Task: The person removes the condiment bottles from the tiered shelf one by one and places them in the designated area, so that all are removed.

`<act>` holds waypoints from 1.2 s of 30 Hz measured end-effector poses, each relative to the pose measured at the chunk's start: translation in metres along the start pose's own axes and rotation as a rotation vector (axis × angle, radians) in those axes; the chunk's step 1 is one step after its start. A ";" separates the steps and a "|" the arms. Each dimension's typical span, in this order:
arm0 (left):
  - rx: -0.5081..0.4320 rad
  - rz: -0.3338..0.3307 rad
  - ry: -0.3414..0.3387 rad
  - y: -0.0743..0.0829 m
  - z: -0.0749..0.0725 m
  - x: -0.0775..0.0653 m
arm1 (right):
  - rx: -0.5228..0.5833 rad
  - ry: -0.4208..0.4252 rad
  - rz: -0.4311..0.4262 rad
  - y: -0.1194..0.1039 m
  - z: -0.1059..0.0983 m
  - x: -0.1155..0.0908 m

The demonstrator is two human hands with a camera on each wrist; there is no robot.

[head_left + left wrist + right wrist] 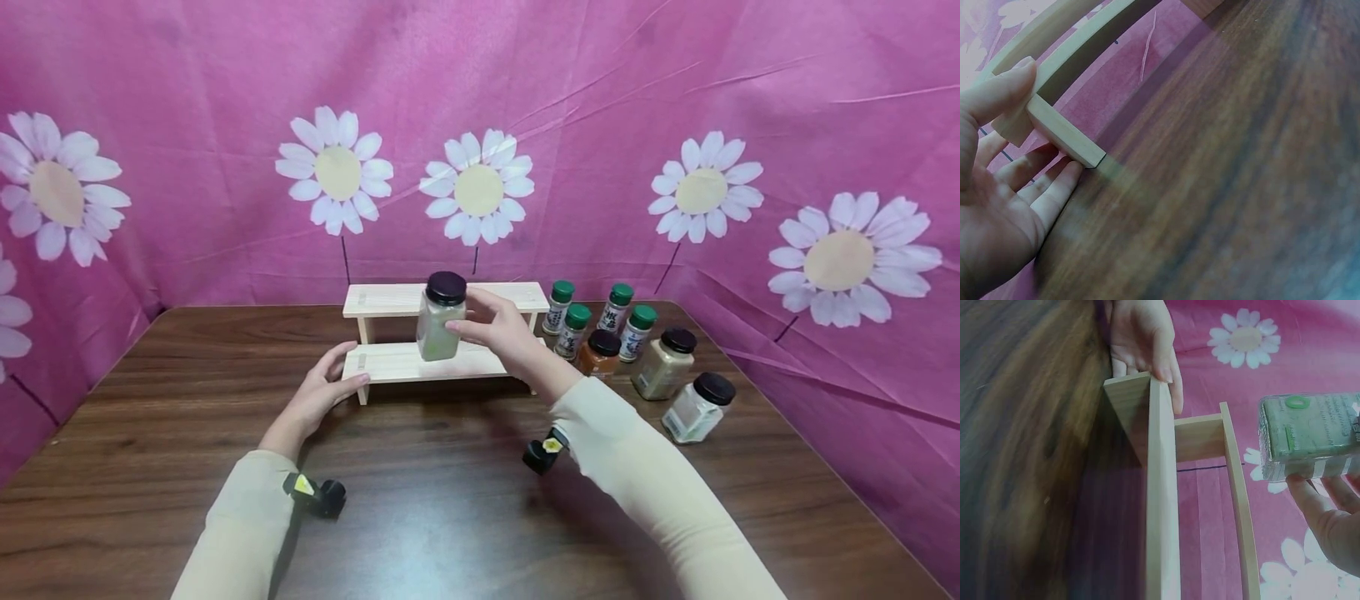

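Note:
A two-tier wooden rack (390, 367) stands toward the back of the table. At its left end my left hand (315, 402) grips the lower tier; in the left wrist view the thumb lies over the board (1082, 53) and the other fingers reach around the leg (1066, 131). My right hand (501, 332) holds a square, clear jar (438, 332) with a black lid and pale greenish contents. The jar is upright in front of the upper tier. In the right wrist view, fingers press the jar's (1313, 428) side, and it hangs apart from the rack boards.
Right of the rack stand several green-capped spice bottles (570, 333), a black-lidded jar with orange-brown contents (597, 357), a beige jar (663, 367) and a whitish jar (697, 410). A pink flowered cloth (585, 83) hangs behind the brown wood table (420, 517).

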State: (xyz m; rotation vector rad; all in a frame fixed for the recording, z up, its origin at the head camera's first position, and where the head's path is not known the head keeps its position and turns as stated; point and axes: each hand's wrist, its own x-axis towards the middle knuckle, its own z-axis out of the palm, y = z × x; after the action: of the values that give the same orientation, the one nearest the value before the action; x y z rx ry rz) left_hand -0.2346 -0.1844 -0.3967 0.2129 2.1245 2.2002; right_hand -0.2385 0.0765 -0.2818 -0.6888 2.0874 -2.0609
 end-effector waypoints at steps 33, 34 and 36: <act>0.002 0.014 -0.013 0.002 0.001 0.000 | -0.117 0.085 0.068 0.026 -0.101 -0.106; -0.002 0.010 -0.011 0.002 0.001 -0.001 | -0.122 0.087 0.068 0.027 -0.104 -0.108; -0.004 0.006 -0.004 0.001 0.001 -0.001 | -0.126 0.086 0.061 0.028 -0.109 -0.113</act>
State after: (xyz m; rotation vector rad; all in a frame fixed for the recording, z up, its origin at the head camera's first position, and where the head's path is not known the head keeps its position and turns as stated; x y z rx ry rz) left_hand -0.2337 -0.1838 -0.3952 0.2240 2.1197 2.2052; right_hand -0.1884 0.2206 -0.3279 -0.5538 2.2712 -1.9743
